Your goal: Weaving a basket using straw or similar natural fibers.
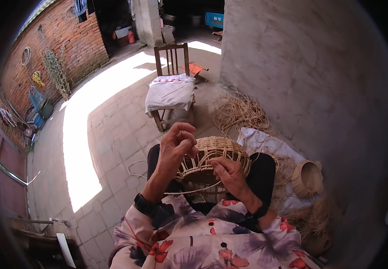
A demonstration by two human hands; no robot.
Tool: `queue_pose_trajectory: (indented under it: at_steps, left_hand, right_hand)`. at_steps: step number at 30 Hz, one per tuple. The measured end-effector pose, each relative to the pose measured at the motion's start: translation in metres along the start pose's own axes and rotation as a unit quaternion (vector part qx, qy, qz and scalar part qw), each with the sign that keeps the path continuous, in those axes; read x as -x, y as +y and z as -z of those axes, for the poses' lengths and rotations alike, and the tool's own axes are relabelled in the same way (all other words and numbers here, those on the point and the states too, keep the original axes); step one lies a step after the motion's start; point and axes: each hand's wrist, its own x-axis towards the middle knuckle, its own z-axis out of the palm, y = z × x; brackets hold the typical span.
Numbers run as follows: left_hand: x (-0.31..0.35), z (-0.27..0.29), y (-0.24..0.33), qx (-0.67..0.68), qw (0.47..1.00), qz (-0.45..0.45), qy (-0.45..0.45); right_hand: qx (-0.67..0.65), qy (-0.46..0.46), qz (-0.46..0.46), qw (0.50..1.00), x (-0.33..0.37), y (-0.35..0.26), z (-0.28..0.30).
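While one woven basket (221, 144) is held on the lap between two dark-clad knees (262, 167), its openwork is pinched by the right hand (229, 174); the left hand (179, 142) is raised at its left side, fingers curled, though whether a strand is gripped cannot be told. One smaller basket (298, 183) is seen at the right, and one chair (171, 46) ahead (its seat covered by one white cloth (169, 95)). Open room is left over the paved floor (113, 148); the right is bounded by a grey wall (301, 67). The held basket's underside is hidden.
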Motion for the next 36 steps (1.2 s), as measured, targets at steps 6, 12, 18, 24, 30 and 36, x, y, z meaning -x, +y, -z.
queue_pose_trajectory:
  at_steps: [6, 12, 18, 24, 30, 36]
  left_hand:
    - [0.012, 0.006, -0.042, -0.355, 0.935, -0.005, 0.018]
    - [0.021, 0.007, -0.047, -0.343, 0.934, -0.094, -0.038]
    - [0.012, 0.017, 0.002, -0.186, 0.975, 0.074, -0.098]
    - [0.002, 0.006, -0.001, -0.003, 0.986, 0.049, -0.159]
    - [-0.001, 0.005, -0.058, -0.068, 0.988, 0.078, -0.118]
    - [0.003, 0.001, -0.074, -0.384, 0.916, -0.067, -0.099]
  right_hand:
    - [0.16, 0.156, 0.13, 0.966, -0.008, 0.008, 0.024]
    - [0.174, 0.151, 0.144, 0.962, -0.013, -0.005, 0.022]
    - [0.295, 0.022, 0.282, 0.913, -0.028, -0.033, 0.003]
    - [0.04, -0.046, 0.102, 0.993, -0.021, -0.004, 0.0]
    - [0.053, 0.089, 0.079, 0.991, -0.007, 0.003, 0.009]
    - [0.305, 0.115, 0.095, 0.941, -0.016, 0.005, 0.011]
